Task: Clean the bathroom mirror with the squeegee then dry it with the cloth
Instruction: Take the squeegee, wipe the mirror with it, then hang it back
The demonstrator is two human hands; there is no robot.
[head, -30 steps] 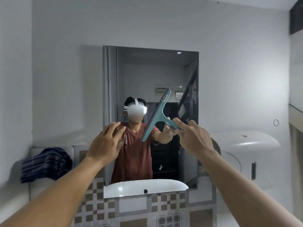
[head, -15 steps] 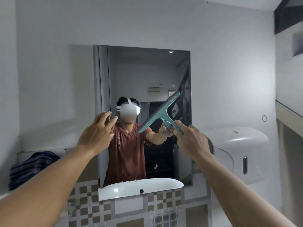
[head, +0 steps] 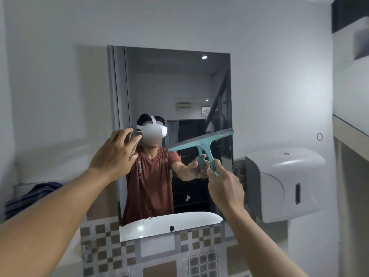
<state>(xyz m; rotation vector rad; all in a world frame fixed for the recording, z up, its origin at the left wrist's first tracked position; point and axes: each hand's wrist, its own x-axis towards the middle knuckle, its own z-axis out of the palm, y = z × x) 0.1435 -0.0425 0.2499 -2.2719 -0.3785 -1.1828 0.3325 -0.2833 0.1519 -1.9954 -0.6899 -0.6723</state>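
A frameless rectangular mirror [head: 169, 80] hangs on the white wall ahead. My right hand [head: 224, 185] grips the handle of a teal squeegee [head: 201, 142], whose blade lies nearly level across the mirror's right half, tilted up to the right. My left hand [head: 114, 153] is raised in front of the mirror's left edge with its fingers spread and relaxed, holding nothing. A dark striped cloth [head: 33, 196] lies on a ledge at the far left, below the mirror's height.
A white wall dispenser [head: 279, 182] is mounted just right of the mirror. Checked brown and white tiles [head: 111, 248] cover the wall under it. A shelf edge [head: 351, 130] juts out at the far right.
The squeegee blade has swung from steeply tilted to nearly level and shifted right. My left hand has risen a little along the mirror's left edge.
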